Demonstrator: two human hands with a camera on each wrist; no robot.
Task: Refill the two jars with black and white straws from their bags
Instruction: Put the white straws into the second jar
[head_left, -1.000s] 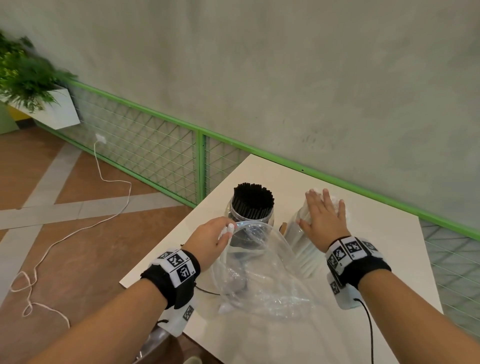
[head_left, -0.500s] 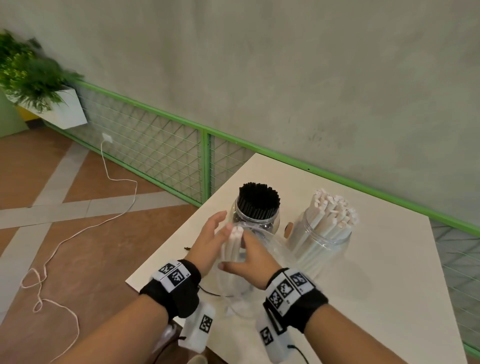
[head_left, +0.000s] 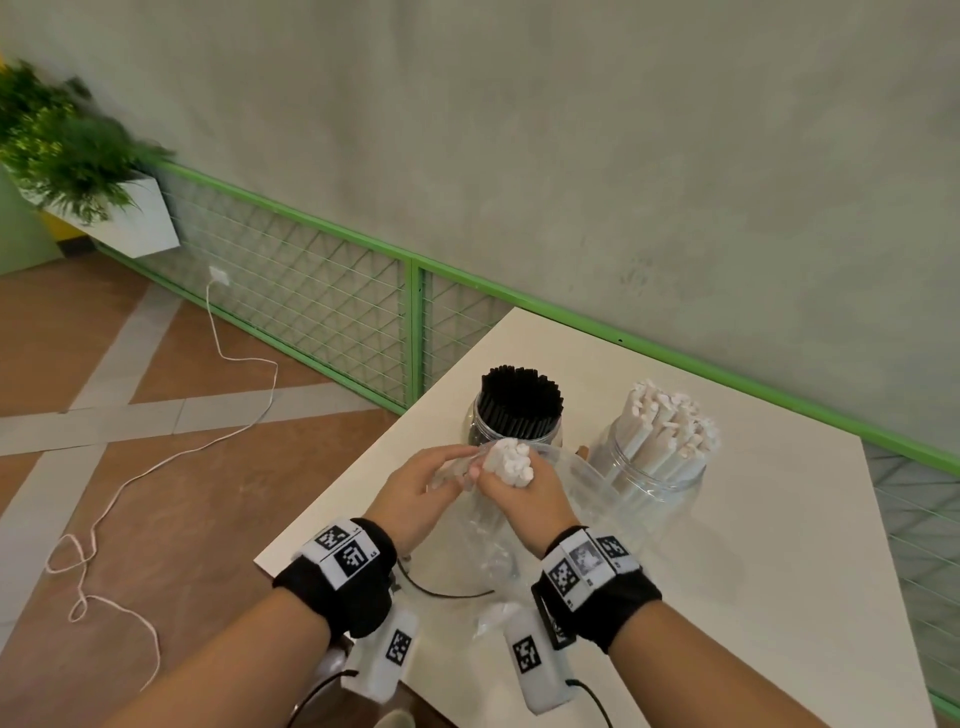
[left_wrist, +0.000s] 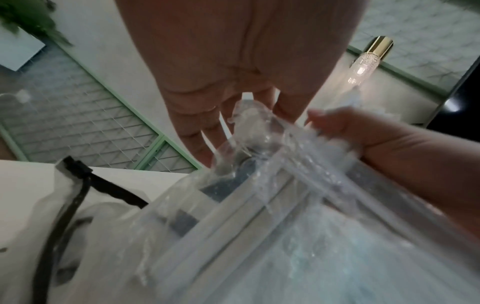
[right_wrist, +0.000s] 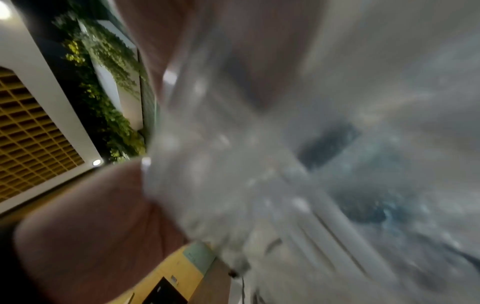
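Now the right hand is wrapped tight around a bunch of white straws. Just beside it, the left hand pinches the clear bag at that bunch. Both jars stand behind.

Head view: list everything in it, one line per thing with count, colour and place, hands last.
table: one, white, lower right, under the jars.
black straw jar: one, clear, full of black straws, far left on the table.
white straw jar: one, clear, full of white straws, right of the black one.
bag: one, clear plastic, in front of the jars.
white straw bundle: one, white, sticking up out of the bag mouth.
fence: one, green mesh, along the wall.
planter: one, white with green plants, upper left.
cable: one, white, across the floor.
left hand: holds the bag edge.
right hand: grip around the bundle.
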